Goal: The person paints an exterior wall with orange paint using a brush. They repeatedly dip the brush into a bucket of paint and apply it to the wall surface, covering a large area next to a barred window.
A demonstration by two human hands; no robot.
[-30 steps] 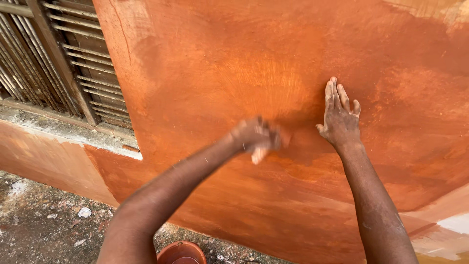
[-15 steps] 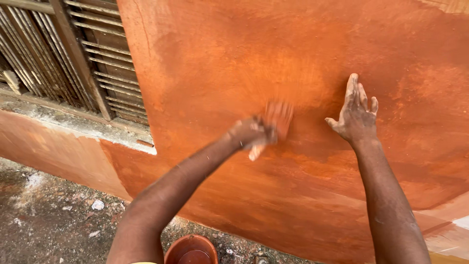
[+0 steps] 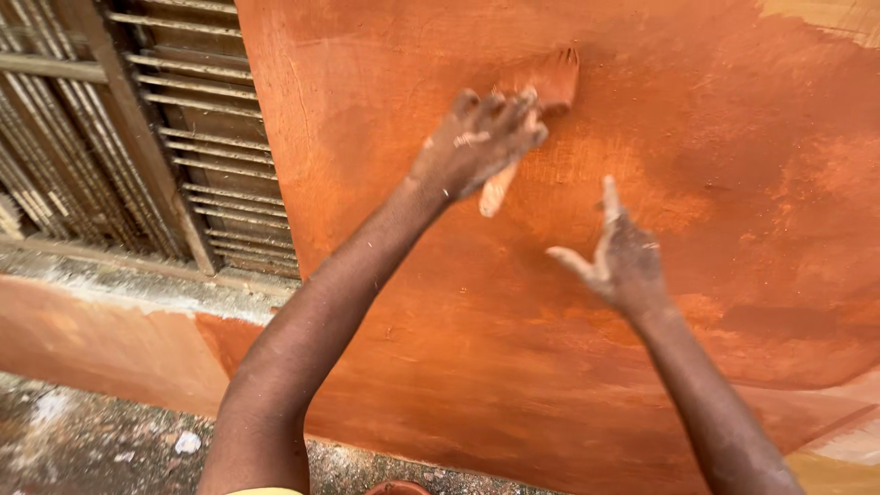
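Note:
My left hand [image 3: 481, 137] grips a paintbrush [image 3: 541, 101] by its pale wooden handle. The brush's orange-loaded bristles press against the orange-painted wall [image 3: 733, 183] up near the top of the view. My right hand [image 3: 619, 257] is below and to the right of the brush, fingers spread, fingertips on or just off the wall; it holds nothing. The paint looks wet and streaky around the brush.
A slatted wooden window shutter [image 3: 183, 156] fills the upper left, above a rough concrete sill [image 3: 137, 284]. Grey gritty ground [image 3: 110, 440] runs along the bottom left. The rim of an orange bucket [image 3: 396, 486] shows at the bottom edge. Unpainted pale patches [image 3: 834, 14] remain at the wall's right corners.
My left hand has swept the brush upward and to the right across the wall. My right hand has dropped lower and its palm has come off the wall.

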